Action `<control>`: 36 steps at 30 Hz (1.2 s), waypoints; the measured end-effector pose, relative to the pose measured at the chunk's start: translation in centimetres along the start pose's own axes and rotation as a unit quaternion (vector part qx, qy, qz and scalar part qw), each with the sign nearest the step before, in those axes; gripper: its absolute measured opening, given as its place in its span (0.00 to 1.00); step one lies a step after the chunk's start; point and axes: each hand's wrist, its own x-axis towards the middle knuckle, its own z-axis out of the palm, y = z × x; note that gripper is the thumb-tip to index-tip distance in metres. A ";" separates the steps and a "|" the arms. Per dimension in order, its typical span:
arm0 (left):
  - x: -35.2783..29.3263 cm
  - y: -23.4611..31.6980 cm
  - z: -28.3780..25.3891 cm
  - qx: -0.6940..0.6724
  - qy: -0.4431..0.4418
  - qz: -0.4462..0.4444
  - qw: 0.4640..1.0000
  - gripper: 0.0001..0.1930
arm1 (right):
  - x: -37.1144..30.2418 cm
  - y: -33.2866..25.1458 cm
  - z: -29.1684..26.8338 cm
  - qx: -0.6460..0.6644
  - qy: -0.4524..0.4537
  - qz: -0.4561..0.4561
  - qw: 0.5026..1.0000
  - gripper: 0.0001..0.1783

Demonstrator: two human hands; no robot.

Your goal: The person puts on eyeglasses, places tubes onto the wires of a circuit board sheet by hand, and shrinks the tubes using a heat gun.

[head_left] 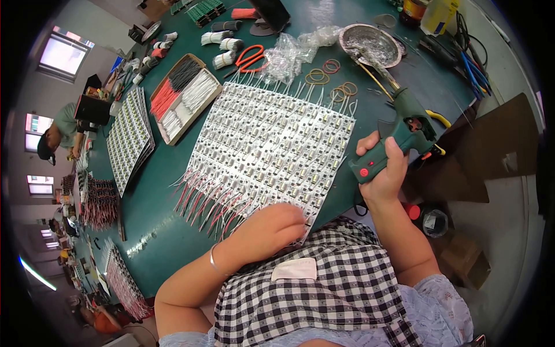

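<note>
A panel of many small white circuit boards (pixel 266 136) lies on the green table before me. Red, black and white wires (pixel 202 199) trail off its near left edge, and white wires stick out along its far edge. My left hand (pixel 274 225) is closed at the panel's near right corner; its fingertips are mostly hidden, so what they pinch cannot be made out. In my right hand (pixel 384 173) is a green soldering gun (pixel 413 124), held beside the panel's right edge. Its tip points away toward a metal bowl (pixel 399 55) containing silvery material.
Left of the panel stands a cardboard tray (pixel 199 111) of sorted wires, with stacked panels (pixel 130 136) beyond. Orange-handled cutters (pixel 251 59), crumpled plastic (pixel 286 58) and rubber bands (pixel 317 76) lie behind it. A yellow bottle (pixel 439 17) stands far right. Another person (pixel 66 130) works at left.
</note>
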 end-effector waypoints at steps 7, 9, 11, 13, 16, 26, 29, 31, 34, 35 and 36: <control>-7.5 1.3 -1.1 -0.023 0.002 -0.006 1.000 0.11 | 0.0 0.2 -0.4 -0.002 0.008 0.015 1.000 0.12; -9.1 1.6 -2.5 -0.055 0.035 -0.050 0.997 0.12 | 0.1 0.2 -0.6 -0.003 0.008 0.024 1.000 0.12; -8.4 1.6 -3.9 -0.060 0.134 -0.066 0.987 0.13 | 0.1 0.2 -0.7 -0.011 0.010 0.028 0.999 0.12; -5.8 1.1 -4.7 0.012 0.168 -0.094 0.981 0.12 | 0.2 0.2 -0.5 -0.047 0.005 0.036 0.998 0.12; -2.8 -0.2 -4.7 0.116 0.200 -0.157 0.960 0.09 | 0.0 0.0 0.1 -0.082 0.000 0.037 0.996 0.18; -1.9 -2.8 -3.9 0.143 0.174 -0.265 0.937 0.05 | 0.3 0.3 -0.4 -0.070 -0.022 -0.002 0.997 0.12; -2.0 -2.6 -4.1 0.145 0.169 -0.271 0.936 0.05 | 0.3 0.2 -0.5 -0.084 -0.032 -0.004 0.996 0.13; -1.7 -2.5 -4.0 0.147 0.166 -0.259 0.940 0.05 | 0.2 0.2 -0.3 -0.091 -0.038 -0.004 0.995 0.13; -0.9 -2.4 -3.9 0.156 0.163 -0.263 0.938 0.05 | 0.2 0.1 0.4 -0.140 -0.031 0.013 0.990 0.18; -0.7 -2.4 -3.8 0.163 0.156 -0.273 0.935 0.06 | 0.1 0.1 0.5 -0.144 -0.024 0.014 0.989 0.18; -0.5 -2.4 -3.8 0.169 0.147 -0.283 0.932 0.06 | 0.1 0.2 0.5 -0.147 -0.018 0.016 0.989 0.19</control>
